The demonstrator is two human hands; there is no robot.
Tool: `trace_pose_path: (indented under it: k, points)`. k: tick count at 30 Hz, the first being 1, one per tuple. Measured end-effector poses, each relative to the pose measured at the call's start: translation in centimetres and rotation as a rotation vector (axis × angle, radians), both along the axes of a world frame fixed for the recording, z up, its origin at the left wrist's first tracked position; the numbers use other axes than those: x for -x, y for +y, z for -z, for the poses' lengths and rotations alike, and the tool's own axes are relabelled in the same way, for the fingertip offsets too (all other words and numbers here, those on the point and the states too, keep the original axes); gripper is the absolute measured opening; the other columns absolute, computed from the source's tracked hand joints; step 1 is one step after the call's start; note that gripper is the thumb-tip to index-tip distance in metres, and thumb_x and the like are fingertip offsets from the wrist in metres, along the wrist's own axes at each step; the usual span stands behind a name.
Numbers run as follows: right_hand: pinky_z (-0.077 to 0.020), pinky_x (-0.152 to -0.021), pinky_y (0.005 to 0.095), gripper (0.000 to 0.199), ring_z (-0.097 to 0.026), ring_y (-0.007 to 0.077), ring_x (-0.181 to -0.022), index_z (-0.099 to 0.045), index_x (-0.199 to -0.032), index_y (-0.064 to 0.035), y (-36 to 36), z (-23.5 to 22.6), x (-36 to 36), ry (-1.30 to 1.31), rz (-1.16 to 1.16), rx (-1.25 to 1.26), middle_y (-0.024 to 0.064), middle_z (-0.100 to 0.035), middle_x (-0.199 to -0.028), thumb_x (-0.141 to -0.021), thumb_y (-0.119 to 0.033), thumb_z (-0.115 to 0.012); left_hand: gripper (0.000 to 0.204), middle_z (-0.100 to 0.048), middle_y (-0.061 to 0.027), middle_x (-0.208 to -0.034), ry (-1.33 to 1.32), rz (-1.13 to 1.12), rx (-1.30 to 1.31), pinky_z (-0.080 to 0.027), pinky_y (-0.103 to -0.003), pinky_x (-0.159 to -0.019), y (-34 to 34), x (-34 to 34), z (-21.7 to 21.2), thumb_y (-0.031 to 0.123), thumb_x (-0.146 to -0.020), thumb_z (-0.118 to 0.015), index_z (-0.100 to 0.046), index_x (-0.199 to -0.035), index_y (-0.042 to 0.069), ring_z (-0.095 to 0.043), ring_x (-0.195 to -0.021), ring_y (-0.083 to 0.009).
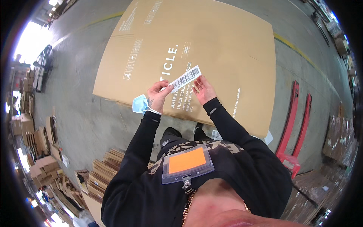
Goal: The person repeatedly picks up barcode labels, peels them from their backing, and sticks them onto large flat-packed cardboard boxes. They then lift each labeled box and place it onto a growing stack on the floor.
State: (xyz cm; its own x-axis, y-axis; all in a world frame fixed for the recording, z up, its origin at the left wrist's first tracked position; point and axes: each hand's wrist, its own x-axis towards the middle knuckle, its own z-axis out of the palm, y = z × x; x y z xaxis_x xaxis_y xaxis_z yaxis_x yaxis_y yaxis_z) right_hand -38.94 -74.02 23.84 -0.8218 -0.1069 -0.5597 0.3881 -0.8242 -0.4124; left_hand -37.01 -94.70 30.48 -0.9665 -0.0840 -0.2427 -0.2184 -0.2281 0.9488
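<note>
Left fingers (162, 83) pinch a white label (186, 78) over the box (234, 53); right fingers (203, 80) curl loosely apart, perhaps touching its edge.

Barcode label (186, 78): white strip, black bars, a line of tiny print.
Carton (234, 56): large white lettering, with smaller white lines of print beside it.
Handling signs (132, 58): white-outlined pictograms on the carton, an up-arrow among them.
Carton's near right part: one short white line including figures.
Sweatshirt (247, 166): pale block letters, partly covered.
</note>
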Motion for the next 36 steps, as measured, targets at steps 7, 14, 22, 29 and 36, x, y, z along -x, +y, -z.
trace_pose_path:
  k: [7, 14, 22, 29, 36]
  points:
    - [-0.0359, -0.087, 0.0391, 0.019, -0.051, 0.0136, -0.095, -0.059, -0.096, -0.0145, 1.1, 2.5, 6.4, -0.008, -0.048, -0.113, -0.0026, -0.06, -0.096, -0.086, -0.028, -0.069, 0.018, -0.065, -0.0048, -0.097, -0.11, -0.051, -0.096, -0.046, -0.024, -0.083, 1.2, 3.4, 3.5, 0.007, -0.082, -0.07, -0.065, -0.097, 0.0, -0.06, -0.09, -0.0113]
    - [-0.0381, -0.076, 0.0273, 0.021, -0.056, 0.0113, -0.085, -0.062, -0.096, -0.0069, 2.1, 8.1, 16.1, -0.027, -0.12, -0.621, -0.0007, -0.064, -0.09, -0.084, -0.022, -0.07, 0.024, -0.061, 0.0005, -0.082, -0.409, -0.048, -0.353, -0.049, -0.03, -0.068, 0.8, 8.5, 11.1, 0.016, -0.089, -0.063, -0.063, -0.111, 0.007, -0.054, -0.067, -0.0106]
    - [-0.0467, -0.061, 0.0282, 0.022, -0.057, 0.0114, -0.065, -0.069, -0.081, 0.0009, 2.0, 16.9, 32.0, 0.188, -0.226, -1.275, 0.004, -0.066, -0.073, -0.076, -0.019, -0.077, 0.035, -0.054, -0.0006, -0.072, -0.457, -0.023, -0.873, -0.049, -0.034, -0.062, 4.9, 18.0, 22.5, 0.019, -0.094, -0.054, -0.048, -0.128, 0.014, -0.053, -0.063, -0.0138]
    - [-0.0485, -0.07, 0.0338, 0.024, -0.063, 0.0162, -0.068, -0.072, -0.083, -0.0083, 1.8, 22.7, 37.8, 0.152, -0.405, -1.614, 0.0041, -0.069, -0.076, -0.072, -0.03, -0.077, 0.042, -0.054, -0.0008, -0.071, -0.452, -0.064, -0.839, -0.044, -0.03, -0.054, 6.0, 22.0, 26.7, 0.015, -0.092, -0.056, -0.043, -0.133, 0.013, -0.05, -0.058, -0.0119]
    - [-0.0379, -0.09, 0.0435, 0.023, -0.064, 0.0135, -0.08, -0.074, -0.084, -0.0185, 1.5, 25.1, 39.4, 0.071, -0.457, -1.631, -0.0032, -0.071, -0.081, -0.072, -0.038, -0.075, 0.046, -0.054, 0.0003, -0.069, -0.495, -0.093, -0.839, -0.045, -0.028, -0.052, 5.9, 23.1, 27.4, 0.012, -0.091, -0.058, -0.042, -0.134, 0.012, -0.051, -0.057, -0.0105]
